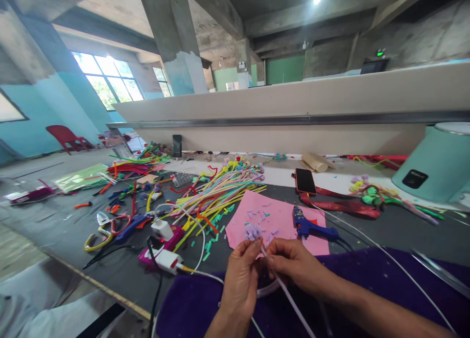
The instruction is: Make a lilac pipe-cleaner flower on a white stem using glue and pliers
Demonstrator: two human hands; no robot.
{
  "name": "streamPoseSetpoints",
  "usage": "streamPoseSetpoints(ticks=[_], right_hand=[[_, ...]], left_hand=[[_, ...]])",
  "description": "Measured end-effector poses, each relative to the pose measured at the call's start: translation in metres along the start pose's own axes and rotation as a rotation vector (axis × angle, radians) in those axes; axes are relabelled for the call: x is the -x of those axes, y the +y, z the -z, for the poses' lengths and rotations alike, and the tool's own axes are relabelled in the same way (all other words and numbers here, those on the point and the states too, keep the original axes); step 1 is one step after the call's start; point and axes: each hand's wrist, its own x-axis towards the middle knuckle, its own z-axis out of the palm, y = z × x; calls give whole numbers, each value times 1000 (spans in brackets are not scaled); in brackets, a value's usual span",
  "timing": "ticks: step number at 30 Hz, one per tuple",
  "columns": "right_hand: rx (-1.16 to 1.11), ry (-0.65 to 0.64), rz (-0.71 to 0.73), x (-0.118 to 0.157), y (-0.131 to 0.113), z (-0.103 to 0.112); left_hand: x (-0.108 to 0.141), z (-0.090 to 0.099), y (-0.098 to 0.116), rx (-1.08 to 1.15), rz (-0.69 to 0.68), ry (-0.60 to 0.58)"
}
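My left hand (240,274) pinches a lilac pipe-cleaner flower (252,231) just below its fluffy head. A long pale lilac stem (293,304) runs from there down toward the lower edge of the view. Closed around the upper part of this stem are the fingertips of my right hand (293,259). Both hands are close together above the purple cloth (194,299). Behind them lies a pink sheet (238,215) with small lilac cut pieces scattered on it. On the sheet's right side rests a blue glue gun (316,229).
Left of the sheet are bundled pipe cleaners (205,196), scissors (101,233) and a magenta power strip (178,237) with plugs and cables. A phone (305,181) with a red lanyard lies behind the glue gun. A teal container (433,167) stands far right.
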Motion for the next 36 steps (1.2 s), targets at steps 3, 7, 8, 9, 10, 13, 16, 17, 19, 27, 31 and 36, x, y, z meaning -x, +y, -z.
streamPoseSetpoints(ticks=[3,7,8,9,10,13,16,17,19,27,31,36], right_hand=[[-3,4,-3,0,0,-1],[5,-7,9,1,0,-1],[9,-10,14,1,0,0],[11,-12,17,1,1,0],[10,-14,21,1,1,0],[9,-12,36,0,4,1],[30,3,58,0,8,1],[33,7,59,0,8,2],[45,27,64,0,7,3],[106,238,227,5,-20,6],[104,245,262,7,-26,4],[105,249,254,7,-26,5]], left_hand=[[0,0,-1,25,5,14],[0,0,-1,36,12,9],[1,0,-1,36,11,7],[1,-1,0,37,10,8],[1,-1,0,40,8,13],[2,-1,1,35,9,7],[2,0,1,0,12,-29],[2,0,1,-18,6,-38],[3,1,2,-73,-19,-43],[8,2,3,-281,-124,-78],[7,4,-1,-311,-108,-114],[7,4,-1,-281,-84,-122]])
